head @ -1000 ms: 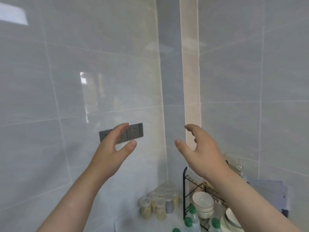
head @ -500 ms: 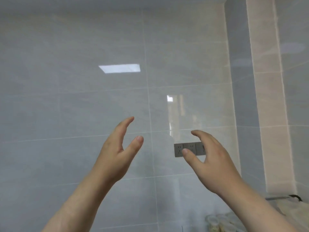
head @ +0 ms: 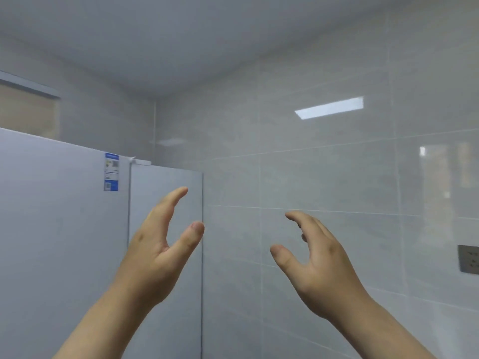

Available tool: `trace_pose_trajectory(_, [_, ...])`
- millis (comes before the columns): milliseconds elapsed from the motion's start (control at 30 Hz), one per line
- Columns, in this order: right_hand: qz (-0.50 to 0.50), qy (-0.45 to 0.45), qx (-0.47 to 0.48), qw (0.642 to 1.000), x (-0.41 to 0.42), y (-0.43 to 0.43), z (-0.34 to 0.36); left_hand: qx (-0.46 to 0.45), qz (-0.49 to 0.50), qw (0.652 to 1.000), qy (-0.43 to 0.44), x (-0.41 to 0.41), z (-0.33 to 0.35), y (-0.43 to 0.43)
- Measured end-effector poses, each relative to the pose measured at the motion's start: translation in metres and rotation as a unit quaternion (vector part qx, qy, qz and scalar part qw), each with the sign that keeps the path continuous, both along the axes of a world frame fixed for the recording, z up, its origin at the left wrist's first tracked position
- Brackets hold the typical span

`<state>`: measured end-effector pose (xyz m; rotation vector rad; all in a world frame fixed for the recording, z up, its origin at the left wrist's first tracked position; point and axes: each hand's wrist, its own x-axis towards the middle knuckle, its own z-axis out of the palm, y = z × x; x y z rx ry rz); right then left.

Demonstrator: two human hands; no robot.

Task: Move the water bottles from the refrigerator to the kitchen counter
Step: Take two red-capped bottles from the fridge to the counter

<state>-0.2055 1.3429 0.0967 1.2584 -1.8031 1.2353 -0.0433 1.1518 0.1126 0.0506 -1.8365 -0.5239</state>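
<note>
Facing the upper part of the refrigerator [head: 64, 229], the person is holding both hands raised in front of the body, and neither hand is carrying anything. The left hand [head: 155, 255] is showing before the narrower white panel [head: 166, 320] at the right side of the refrigerator, with its fingers nearly straight and the thumb spread away, so it is wide open. The right hand [head: 318, 268] is hanging before the tiled wall [head: 311, 177], with its fingers a little bent and the thumb apart. It is open too and gripping nothing. The hands are keeping apart from each other.

The water bottles are not showing in this view. The refrigerator is standing closed, with a blue label [head: 111, 172] near the top of its wide panel, so I am supposing the bottles are inside. Whether the narrower panel is a second door or the side, I cannot tell. The kitchen counter is not showing either; only a wall socket [head: 469, 259] is appearing at the right edge.

I am expecting full bottles to be moderately heavy, cold and perhaps wet outside, therefore slippery. If they are thin plastic, the walls are probably giving way under a hard squeeze. The safest hold, in my judgement, is wrapping fingers and thumb around the middle of the body, not pinching the cap. A door is needing to be opened first, and no handle is showing.
</note>
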Motion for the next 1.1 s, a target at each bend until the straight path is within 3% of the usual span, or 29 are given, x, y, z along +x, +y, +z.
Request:
trace_pose_trajectory(567, [0.267,0.003,0.059,0.962,0.284,-0.246,-0.034,0.091,0.250,0.963,0.036,0.373,-0.033,-0.150])
trace_pose_trajectory(800, [0.354,-0.001,0.082,0.932,0.366,-0.329,-0.051,0.105,0.341,0.934,0.010,0.461,-0.051,-0.188])
trace_pose_trajectory(1100, [0.424,-0.045,0.079,0.901,0.421,-0.482,-0.077,0.111,0.395,0.912,0.007,0.496,-0.065,-0.291])
